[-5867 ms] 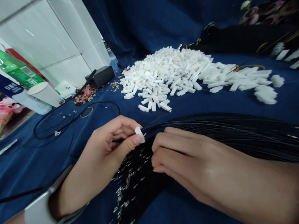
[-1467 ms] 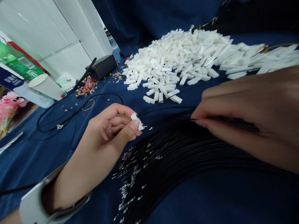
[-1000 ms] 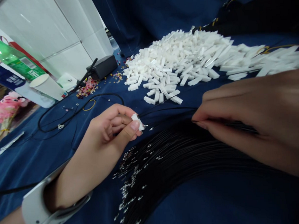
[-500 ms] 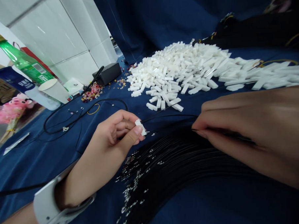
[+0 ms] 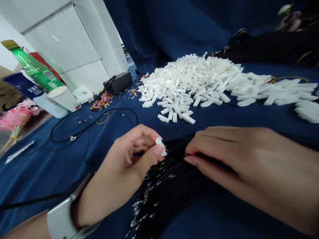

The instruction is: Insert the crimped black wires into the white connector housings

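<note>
Between thumb and fingers, my left hand (image 5: 139, 152) pinches a small white plastic connector housing (image 5: 161, 146). To its right, my right hand (image 5: 230, 158) is closed in a pinch on a thin black wire, most of it hidden by the fingers and the dark bundle behind. The fingertips of the two hands are a short gap apart. Beneath them spreads a bundle of black wires (image 5: 175, 182), with shiny metal terminals (image 5: 142, 212) at their left ends. A heap of white connector housings (image 5: 189, 76) lies beyond the hands.
At the left stand a green bottle (image 5: 38, 70), a white paper cup (image 5: 62, 97) and a blue and white tube (image 5: 42, 100). A black box (image 5: 118, 82) sits by small colourful bits (image 5: 102, 101). A black cable (image 5: 53, 133) loops across the blue cloth (image 5: 24, 181).
My right hand has moved left and down, closer to my left hand. My left hand has shifted slightly right and down, still pinching the housing. The view has tilted a little.
</note>
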A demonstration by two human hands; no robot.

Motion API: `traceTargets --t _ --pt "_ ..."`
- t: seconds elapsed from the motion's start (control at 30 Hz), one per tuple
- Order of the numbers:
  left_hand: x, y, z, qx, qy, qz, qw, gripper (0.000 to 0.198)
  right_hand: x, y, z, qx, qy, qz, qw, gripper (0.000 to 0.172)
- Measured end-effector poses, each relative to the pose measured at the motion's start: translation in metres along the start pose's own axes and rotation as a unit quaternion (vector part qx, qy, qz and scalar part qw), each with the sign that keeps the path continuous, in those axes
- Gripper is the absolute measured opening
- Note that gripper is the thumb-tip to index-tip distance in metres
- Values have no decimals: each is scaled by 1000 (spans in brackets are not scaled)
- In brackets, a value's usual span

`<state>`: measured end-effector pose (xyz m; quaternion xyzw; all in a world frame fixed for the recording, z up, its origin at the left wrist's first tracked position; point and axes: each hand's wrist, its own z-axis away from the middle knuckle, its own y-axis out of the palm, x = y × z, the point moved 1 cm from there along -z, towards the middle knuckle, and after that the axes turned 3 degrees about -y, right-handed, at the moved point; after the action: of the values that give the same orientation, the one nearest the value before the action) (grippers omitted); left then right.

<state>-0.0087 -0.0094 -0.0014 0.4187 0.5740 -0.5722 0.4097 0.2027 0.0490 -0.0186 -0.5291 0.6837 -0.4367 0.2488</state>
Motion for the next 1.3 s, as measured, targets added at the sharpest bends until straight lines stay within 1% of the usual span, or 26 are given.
traceTargets --t 0.1,0.17,0.27,0.37,0.6,0.7,0.8,0.83,0.9,0.93,0.97,1.0,1.03,1.1,1.13,1.23,1.3 --pt "-1 3 3 11 -4 1 1000 8 10 1 -3 -7 -28 1 1000 25" --pt "-2 5 5 25 -10 9 1000 9 15 3 -4 -22 -24 -13 999 22" --pt "-2 7 8 37 -18 13 999 10 17 5 -4 -22 -13 -52 998 21" --pt "-2 9 10 35 -16 13 999 9 18 4 -3 -28 -15 -78 996 22" --pt "-3 12 15 16 -12 -1 1000 10 19 7 0 -54 -35 -73 995 20" --pt "-5 12 15 13 7 -26 1000 9 19 4 -2 -61 -59 -48 995 21" --pt "-7 10 11 -12 33 -56 998 10 17 -4 -7 -54 -95 52 993 28" --pt "-7 9 9 -27 42 -65 997 11 16 -7 -9 -69 -107 93 988 29" --pt "-6 6 4 -56 55 -72 994 10 16 -12 -10 -131 -143 142 971 29" --pt "-6 5 1 -67 56 -71 994 10 16 -12 -9 -164 -161 142 963 30" --pt "-5 3 -2 -72 53 -68 994 10 16 -12 -8 -176 -177 134 959 30" --pt "-4 3 -4 -74 48 -63 994 10 17 -10 -8 -157 -187 125 962 30" --pt "-3 2 -5 -74 44 -57 995 11 17 -7 -7 -118 -190 123 967 29" --pt "-2 1 -6 -69 34 -45 996 13 18 -2 -5 -36 -170 124 977 26" --pt "-2 1 -6 -65 29 -40 997 13 18 1 -4 -13 -157 120 980 26" --pt "-2 0 -5 -38 8 -20 999 12 17 3 -3 -14 -117 48 992 27" --pt "-2 0 -5 -19 -4 -8 1000 11 15 3 -3 -20 -66 -29 997 26"
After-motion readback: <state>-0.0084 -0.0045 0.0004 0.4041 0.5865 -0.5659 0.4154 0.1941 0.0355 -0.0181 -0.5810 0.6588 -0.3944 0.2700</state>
